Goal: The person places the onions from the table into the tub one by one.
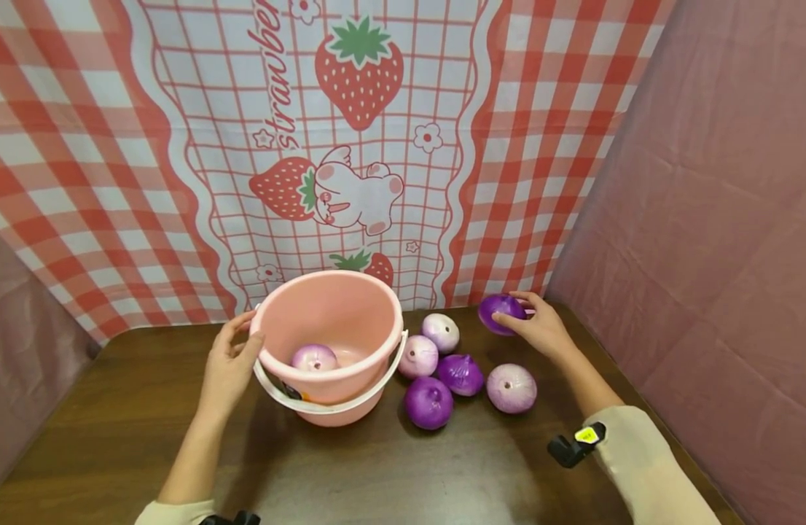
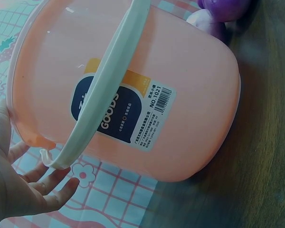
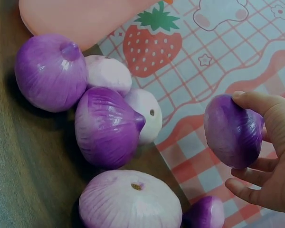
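My left hand [image 1: 226, 364] holds the left rim of a pink bucket [image 1: 331, 299]; the left wrist view shows its fingers near the end of the white handle [image 2: 102, 88]. One pale purple onion [image 1: 314, 357] lies inside the bucket. At the right, my right hand [image 1: 537, 324] grips a dark purple onion [image 1: 498, 315] between thumb and fingers, above the table in the right wrist view. Left of that hand, several onions sit on the table, among them a purple onion [image 1: 428, 402] and a pale onion [image 1: 511, 388].
The dark wooden table [image 1: 350, 474] meets a red-and-white strawberry-print cloth [image 1: 377, 168] at the back. Pink cloth [image 1: 724, 219] hangs along the right side. Low in the right wrist view, another purple onion [image 3: 205, 212] shows partly behind the pale one.
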A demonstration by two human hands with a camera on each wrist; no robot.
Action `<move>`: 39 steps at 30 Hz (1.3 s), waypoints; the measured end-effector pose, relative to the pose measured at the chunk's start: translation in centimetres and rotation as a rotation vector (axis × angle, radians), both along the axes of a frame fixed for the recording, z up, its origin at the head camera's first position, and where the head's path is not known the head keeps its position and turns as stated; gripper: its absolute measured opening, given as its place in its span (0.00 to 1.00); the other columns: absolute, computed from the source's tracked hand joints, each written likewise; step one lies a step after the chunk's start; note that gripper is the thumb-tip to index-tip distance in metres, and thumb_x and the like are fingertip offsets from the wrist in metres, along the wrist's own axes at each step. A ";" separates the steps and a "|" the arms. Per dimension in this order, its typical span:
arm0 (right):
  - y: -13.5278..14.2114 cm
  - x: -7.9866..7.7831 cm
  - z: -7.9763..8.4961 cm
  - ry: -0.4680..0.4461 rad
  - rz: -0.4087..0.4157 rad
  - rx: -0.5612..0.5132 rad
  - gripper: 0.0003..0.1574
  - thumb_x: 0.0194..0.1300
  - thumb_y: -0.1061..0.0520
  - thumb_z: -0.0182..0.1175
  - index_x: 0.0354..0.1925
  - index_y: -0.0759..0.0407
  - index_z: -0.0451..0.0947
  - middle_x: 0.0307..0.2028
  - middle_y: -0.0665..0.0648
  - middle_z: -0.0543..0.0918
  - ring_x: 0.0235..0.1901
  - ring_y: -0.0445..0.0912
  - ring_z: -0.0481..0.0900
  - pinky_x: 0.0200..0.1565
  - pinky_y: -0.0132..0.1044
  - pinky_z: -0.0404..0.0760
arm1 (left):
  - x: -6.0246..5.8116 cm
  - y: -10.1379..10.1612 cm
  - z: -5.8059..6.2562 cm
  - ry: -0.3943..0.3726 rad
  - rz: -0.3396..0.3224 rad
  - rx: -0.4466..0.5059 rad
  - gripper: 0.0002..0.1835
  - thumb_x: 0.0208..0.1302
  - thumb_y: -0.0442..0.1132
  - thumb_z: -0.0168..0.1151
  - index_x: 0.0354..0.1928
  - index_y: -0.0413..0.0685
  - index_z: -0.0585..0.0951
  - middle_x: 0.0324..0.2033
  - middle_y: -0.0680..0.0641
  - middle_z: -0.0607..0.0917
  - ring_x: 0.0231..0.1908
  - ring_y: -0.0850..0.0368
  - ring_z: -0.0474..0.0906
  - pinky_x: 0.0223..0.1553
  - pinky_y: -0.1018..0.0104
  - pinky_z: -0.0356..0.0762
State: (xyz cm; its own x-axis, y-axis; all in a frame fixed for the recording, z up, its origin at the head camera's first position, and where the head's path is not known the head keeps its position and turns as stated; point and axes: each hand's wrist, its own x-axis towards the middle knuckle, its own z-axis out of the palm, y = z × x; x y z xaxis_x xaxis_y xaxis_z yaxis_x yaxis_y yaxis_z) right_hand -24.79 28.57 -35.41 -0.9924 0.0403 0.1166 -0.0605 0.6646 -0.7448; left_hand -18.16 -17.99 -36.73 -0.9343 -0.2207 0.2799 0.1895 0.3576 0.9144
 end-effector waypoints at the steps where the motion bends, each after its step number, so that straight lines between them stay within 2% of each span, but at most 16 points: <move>1: -0.1 0.0 0.1 -0.002 0.000 -0.005 0.47 0.54 0.38 0.65 0.65 0.58 0.63 0.59 0.69 0.70 0.58 0.62 0.69 0.56 0.55 0.70 | 0.0 0.0 0.0 0.001 -0.001 0.001 0.22 0.67 0.39 0.51 0.63 0.43 0.68 0.57 0.37 0.71 0.34 0.81 0.70 0.36 0.84 0.71; 12: -1.5 -0.3 1.1 0.009 0.024 -0.021 0.48 0.54 0.38 0.65 0.65 0.58 0.62 0.59 0.68 0.70 0.58 0.60 0.69 0.57 0.54 0.70 | -0.1 -0.1 -0.1 0.012 0.000 0.008 0.22 0.67 0.38 0.51 0.62 0.43 0.68 0.56 0.37 0.71 0.33 0.81 0.70 0.35 0.84 0.71; 23: -2.8 0.0 2.6 0.030 0.057 -0.021 0.45 0.54 0.37 0.65 0.64 0.54 0.64 0.59 0.65 0.72 0.56 0.58 0.70 0.56 0.53 0.70 | -0.1 -0.1 -0.1 0.014 -0.011 0.005 0.22 0.68 0.39 0.51 0.63 0.43 0.68 0.57 0.37 0.71 0.34 0.81 0.70 0.35 0.84 0.71; 39: -5.0 0.3 4.1 0.050 0.114 -0.057 0.44 0.53 0.39 0.67 0.63 0.52 0.65 0.59 0.64 0.72 0.56 0.57 0.71 0.54 0.52 0.74 | 0.0 -0.1 -0.1 0.006 -0.010 0.010 0.22 0.67 0.39 0.52 0.63 0.43 0.68 0.57 0.37 0.71 0.34 0.81 0.70 0.35 0.83 0.71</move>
State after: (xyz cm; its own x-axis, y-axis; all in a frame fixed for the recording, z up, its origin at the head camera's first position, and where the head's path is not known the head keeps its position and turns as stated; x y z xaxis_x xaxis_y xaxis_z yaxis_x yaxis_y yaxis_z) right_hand -24.51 23.55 -31.33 -0.9839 -0.0644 0.1669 -0.1713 0.6077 -0.7754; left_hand -18.19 -18.08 -36.86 -0.9346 -0.2143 0.2838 0.1989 0.3467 0.9166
